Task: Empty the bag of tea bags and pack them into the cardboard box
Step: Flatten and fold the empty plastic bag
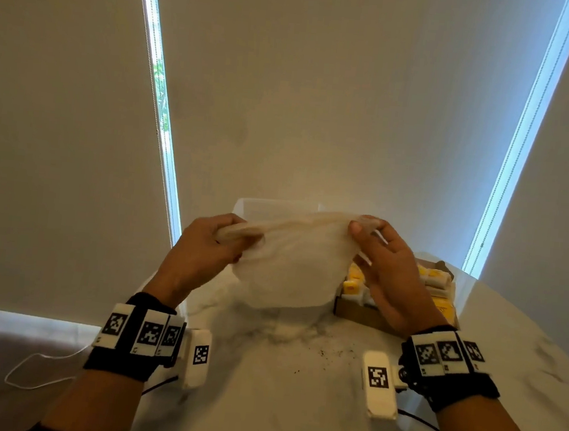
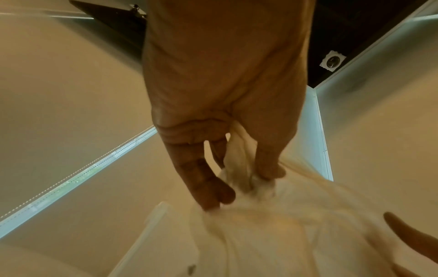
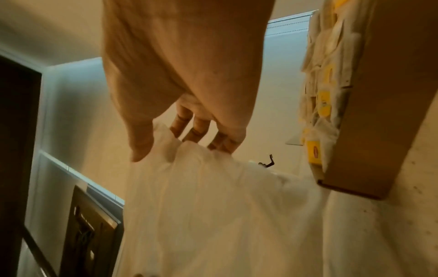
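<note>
A thin whitish plastic bag [image 1: 292,264] hangs limp above the marble table, stretched between both hands. My left hand [image 1: 221,237] grips its bunched left top edge [image 2: 241,168]. My right hand [image 1: 374,237] pinches the right top corner [image 3: 189,150] between thumb and fingers. The bag looks slack and see-through; I see no tea bags inside. Behind my right hand stands the brown cardboard box [image 1: 357,309], filled with white tea bags with yellow tags [image 1: 437,280]. In the right wrist view the box [image 3: 379,112] and its tea bags [image 3: 322,101] are at the right edge.
A clear plastic container [image 1: 276,209] stands behind the bag at the table's far side. Dark tea crumbs [image 1: 329,355] lie scattered on the marble table [image 1: 277,403] in front of me. Window blinds rise behind the table. A white cord [image 1: 32,370] lies at the lower left.
</note>
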Motion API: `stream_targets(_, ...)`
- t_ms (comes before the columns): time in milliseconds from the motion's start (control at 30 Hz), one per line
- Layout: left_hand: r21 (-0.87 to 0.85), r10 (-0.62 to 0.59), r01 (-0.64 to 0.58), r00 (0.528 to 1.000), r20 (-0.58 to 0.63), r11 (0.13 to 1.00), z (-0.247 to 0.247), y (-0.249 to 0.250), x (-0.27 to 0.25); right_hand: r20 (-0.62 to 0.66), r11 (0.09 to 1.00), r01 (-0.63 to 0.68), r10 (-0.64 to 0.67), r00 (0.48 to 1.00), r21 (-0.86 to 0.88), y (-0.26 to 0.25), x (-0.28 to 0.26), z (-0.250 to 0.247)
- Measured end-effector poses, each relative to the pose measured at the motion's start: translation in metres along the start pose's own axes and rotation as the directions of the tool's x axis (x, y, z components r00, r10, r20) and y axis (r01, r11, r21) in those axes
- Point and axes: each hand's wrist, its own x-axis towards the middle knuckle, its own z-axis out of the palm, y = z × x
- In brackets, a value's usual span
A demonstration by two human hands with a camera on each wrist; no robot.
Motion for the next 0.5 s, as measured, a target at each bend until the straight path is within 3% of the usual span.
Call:
stream_targets(67, -0.034, 0.005, -0.006, 0.999, -0.048, 0.999, -0.001, 0.001, 0.001, 0.053, 0.981, -0.061, 0.072, 0.996, -0.185, 0.006, -0.002, 0.005)
stream_targets(167, -0.11, -0.019, 0.014, 0.999, -0.04, 0.994, -0.005, 0.009, -0.002, 0.016, 0.865, -0.075, 0.095, 0.995, -0.496, 0.015, -0.003, 0.008)
stream_targets(233, -0.205, -0.059, 0.058, 0.998, 0.004, 0.977, -0.008, 0.013, -0.003, 0.011, 0.84, -0.113, 0.139, 0.99, -0.53, 0.018, -0.003, 0.008)
stream_targets(300, -0.26, -0.105, 0.12, 0.992, 0.069, 0.958, -0.011, 0.014, -0.001, 0.019, 0.873, -0.128, 0.155, 0.988, -0.47, 0.021, -0.002, 0.011)
stream_targets(367, -0.149, -0.141, 0.145, 0.989, 0.037, 0.978, -0.014, 0.009, 0.006, 0.014, 0.916, -0.071, 0.083, 0.996, -0.396, 0.021, -0.002, 0.015)
stream_targets(433, 0.115, -0.127, 0.136, 0.989, -0.079, 0.984, -0.02, 0.006, 0.013, 0.008, 0.898, 0.018, -0.016, 1.0, -0.44, 0.02, -0.001, 0.017)
stream_targets(500, 0.293, -0.014, 0.05, 0.992, -0.126, 0.955, -0.025, 0.014, 0.016, 0.012, 0.834, 0.08, -0.088, 0.996, -0.545, 0.016, -0.001, 0.02)
